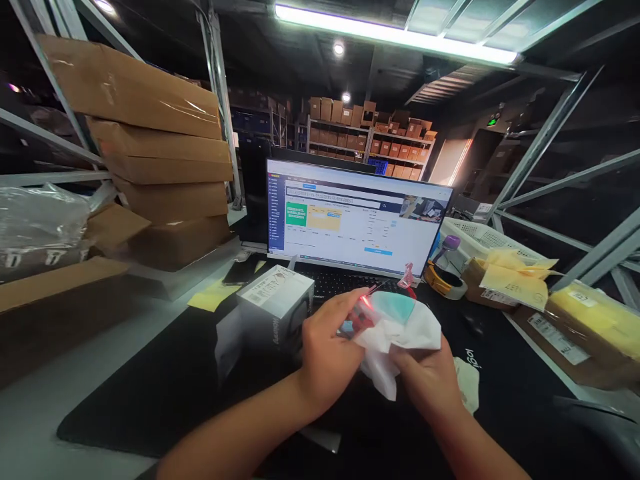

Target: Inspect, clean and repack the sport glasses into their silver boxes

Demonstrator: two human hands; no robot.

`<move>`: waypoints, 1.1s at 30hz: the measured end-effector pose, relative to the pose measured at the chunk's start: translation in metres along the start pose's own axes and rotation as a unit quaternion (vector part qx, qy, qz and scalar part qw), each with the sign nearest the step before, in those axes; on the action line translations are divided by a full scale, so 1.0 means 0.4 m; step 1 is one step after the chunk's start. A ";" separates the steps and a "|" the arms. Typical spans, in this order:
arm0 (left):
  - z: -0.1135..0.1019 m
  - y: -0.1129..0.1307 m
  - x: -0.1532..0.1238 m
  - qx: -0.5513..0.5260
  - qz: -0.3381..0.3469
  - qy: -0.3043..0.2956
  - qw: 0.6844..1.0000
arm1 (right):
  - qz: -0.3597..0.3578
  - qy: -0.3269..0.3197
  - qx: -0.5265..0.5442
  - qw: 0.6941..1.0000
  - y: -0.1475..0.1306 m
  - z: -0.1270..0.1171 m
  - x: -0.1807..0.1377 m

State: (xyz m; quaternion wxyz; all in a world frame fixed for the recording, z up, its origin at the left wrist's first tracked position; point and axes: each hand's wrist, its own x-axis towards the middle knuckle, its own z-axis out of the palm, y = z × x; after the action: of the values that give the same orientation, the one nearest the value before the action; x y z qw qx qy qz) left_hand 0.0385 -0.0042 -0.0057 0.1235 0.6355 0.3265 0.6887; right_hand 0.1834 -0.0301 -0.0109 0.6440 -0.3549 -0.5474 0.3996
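Note:
In front of the monitor, a crumpled white tissue-like wrapping (pixel 423 327) is held between both hands. A teal round-edged surface (pixel 395 305) shows at its top, and something red (pixel 361 319) shows beside it, blurred. My left hand (pixel 330 350) is closed on the left side of the wrapping, thumb against it. My right hand (pixel 433 377) grips the lower right side, its fingers mostly hidden behind. Left of the hands stands a grey and white box (pixel 273 300) with a label on top.
A monitor (pixel 345 220) and keyboard (pixel 327 283) stand behind the hands on a black mat (pixel 165 393). Stacked cartons (pixel 170 153) rise at left. At right are a tape roll (pixel 445 280), a white basket (pixel 493 240) and parcels with yellow paper (pixel 515 280).

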 end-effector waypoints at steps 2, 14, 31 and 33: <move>0.001 -0.001 -0.001 0.009 0.020 -0.003 1.000 | -0.011 -0.012 -0.034 0.999 -0.013 -0.003 0.005; 0.005 -0.017 -0.008 0.051 0.110 -0.020 0.992 | -0.070 0.057 -0.099 0.991 -0.008 -0.001 -0.005; -0.023 -0.003 0.019 0.110 0.165 -0.072 0.978 | 0.154 0.066 0.227 0.959 -0.078 -0.045 0.052; -0.021 -0.009 0.018 0.109 0.139 -0.059 0.983 | 0.123 0.067 0.200 0.970 -0.061 -0.027 0.042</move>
State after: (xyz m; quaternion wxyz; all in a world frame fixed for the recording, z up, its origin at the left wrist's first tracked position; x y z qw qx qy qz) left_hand 0.0286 0.0003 -0.0019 -0.0242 0.7238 0.3002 0.6208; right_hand 0.1987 -0.0257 0.0165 0.6826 -0.3097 -0.3643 0.5526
